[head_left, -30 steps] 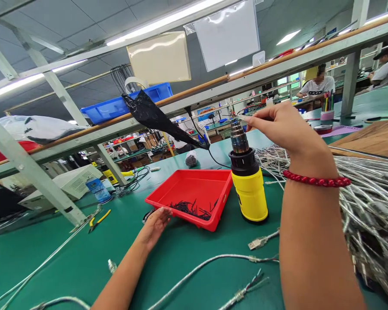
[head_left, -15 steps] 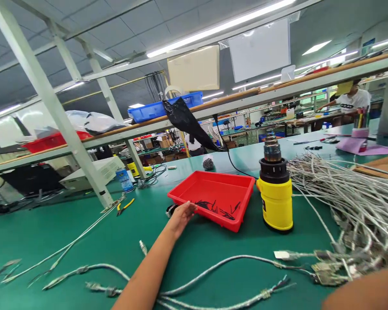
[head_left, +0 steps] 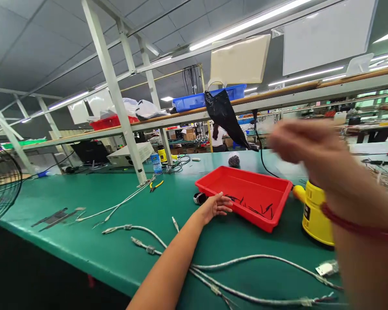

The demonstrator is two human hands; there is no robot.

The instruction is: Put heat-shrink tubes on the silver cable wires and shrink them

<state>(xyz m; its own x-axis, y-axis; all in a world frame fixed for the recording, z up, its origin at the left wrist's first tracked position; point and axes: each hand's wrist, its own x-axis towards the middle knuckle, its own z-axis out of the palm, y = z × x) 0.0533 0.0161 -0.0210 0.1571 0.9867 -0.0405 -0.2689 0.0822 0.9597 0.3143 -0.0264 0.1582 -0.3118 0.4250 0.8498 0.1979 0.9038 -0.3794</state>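
My left hand (head_left: 216, 206) is at the near left edge of a red plastic tray (head_left: 213, 183), fingers stretched out and apart; whether they touch the rim I cannot tell. Small thin black pieces (head_left: 261, 211) lie in the tray. My right hand (head_left: 310, 142), with a red band at the wrist, is raised in front of a yellow heat gun (head_left: 318, 219) that stands on its base. Motion smears the right hand's fingers, and any held thing is not visible. White cables (head_left: 245, 258) with USB plugs (head_left: 327, 268) run across the green table below my hands.
A wristwatch (head_left: 199, 198) lies beside the tray, and yellow-handled pliers (head_left: 156, 185) lie further left. A blue can (head_left: 156, 163) stands by the shelf post (head_left: 121, 103). A black bag (head_left: 226, 118) hangs from the shelf. At right, a cable pile (head_left: 386, 181) is partly hidden.
My right arm has risen from the lower right corner into view above the heat gun. The view has turned left. My left hand remains by the tray, its fingers now more visibly spread.
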